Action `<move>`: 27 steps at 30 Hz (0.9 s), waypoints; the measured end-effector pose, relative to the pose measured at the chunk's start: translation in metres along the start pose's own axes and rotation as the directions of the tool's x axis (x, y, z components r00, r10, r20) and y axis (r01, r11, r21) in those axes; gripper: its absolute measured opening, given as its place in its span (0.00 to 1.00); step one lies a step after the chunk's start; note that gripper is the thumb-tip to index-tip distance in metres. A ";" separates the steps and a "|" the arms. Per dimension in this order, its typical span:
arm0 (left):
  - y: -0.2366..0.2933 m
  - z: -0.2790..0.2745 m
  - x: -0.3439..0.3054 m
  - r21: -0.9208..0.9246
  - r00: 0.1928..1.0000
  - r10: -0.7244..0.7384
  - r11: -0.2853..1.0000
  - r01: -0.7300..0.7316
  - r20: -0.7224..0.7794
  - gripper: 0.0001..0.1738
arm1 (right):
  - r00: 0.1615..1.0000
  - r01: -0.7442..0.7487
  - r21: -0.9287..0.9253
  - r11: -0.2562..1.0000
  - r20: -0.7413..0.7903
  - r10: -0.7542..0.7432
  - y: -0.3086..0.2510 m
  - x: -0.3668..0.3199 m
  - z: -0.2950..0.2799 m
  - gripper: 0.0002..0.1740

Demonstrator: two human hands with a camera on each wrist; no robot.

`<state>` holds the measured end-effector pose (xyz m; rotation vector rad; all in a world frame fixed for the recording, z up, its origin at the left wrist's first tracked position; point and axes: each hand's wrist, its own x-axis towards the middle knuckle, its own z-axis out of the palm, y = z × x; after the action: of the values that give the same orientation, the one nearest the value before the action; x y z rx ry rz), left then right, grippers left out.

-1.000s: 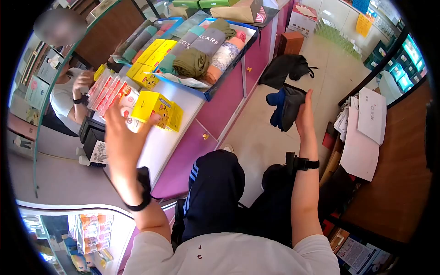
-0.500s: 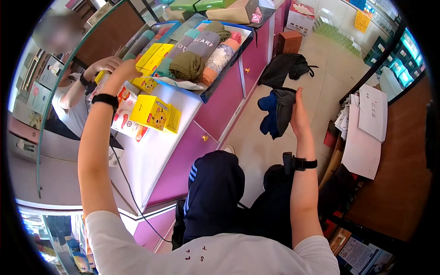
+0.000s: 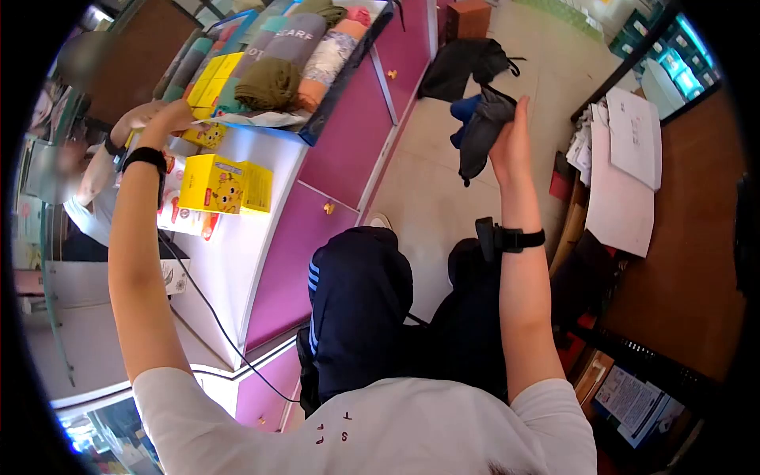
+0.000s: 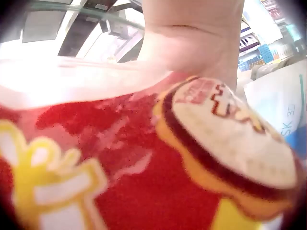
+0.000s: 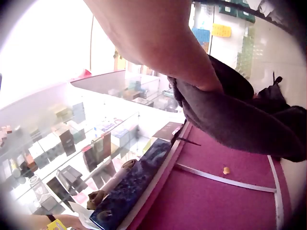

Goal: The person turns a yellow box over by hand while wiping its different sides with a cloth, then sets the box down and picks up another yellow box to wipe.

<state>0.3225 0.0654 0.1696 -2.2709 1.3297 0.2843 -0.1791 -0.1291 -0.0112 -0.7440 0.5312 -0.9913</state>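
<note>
In the head view my left hand (image 3: 169,119) reaches over the counter beside the small yellow boxes (image 3: 212,87); its fingertips are partly hidden, and I cannot tell whether they grip anything. Nearer me stands a larger yellow box (image 3: 214,184) with a cartoon figure, next to white-and-red packs (image 3: 184,215). A red printed package (image 4: 139,191) fills the left wrist view below the wrist. My right hand (image 3: 513,150) holds up a dark grey cloth item (image 3: 481,134) over the floor, with something blue (image 3: 461,111) beside it. The right wrist view shows the dark cloth (image 5: 240,120) hanging around that hand.
Rolled scarves (image 3: 293,47) lie in a blue-edged box on the counter (image 3: 237,253). A black bag (image 3: 463,70) lies on the floor beside the pink cabinets (image 3: 317,245). Papers (image 3: 625,174) lean at the right. A person shows at the glass on the left.
My left hand has moved from above the packs, fingers spread, to the small yellow boxes farther up the counter. My right hand still holds the grey cloth. The head view has shifted.
</note>
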 end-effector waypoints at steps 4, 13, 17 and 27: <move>-0.016 0.017 0.025 -0.019 0.993 -0.108 0.994 0.107 -0.050 0.31 | 0.996 0.060 0.012 0.998 -0.069 -0.059 0.005 0.007 -0.003 0.39; -0.009 0.018 0.018 -0.375 0.986 -0.163 0.913 0.159 0.020 0.28 | 0.999 0.047 0.070 0.996 0.010 -0.048 0.002 0.007 -0.010 0.36; -0.010 0.015 0.021 -0.111 0.966 -0.258 0.959 0.259 0.024 0.37 | 0.997 0.065 0.038 0.997 -0.045 -0.064 0.001 0.003 -0.005 0.36; -0.009 -0.059 -0.032 -0.002 0.795 -0.419 0.885 0.465 -0.438 0.42 | 0.995 0.078 0.112 0.991 -0.072 -0.071 0.006 0.012 -0.013 0.41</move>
<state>0.3104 0.0633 0.2366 -2.5538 0.9132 -0.4661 -0.1793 -0.1413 -0.0253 -0.6331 0.5036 -1.1104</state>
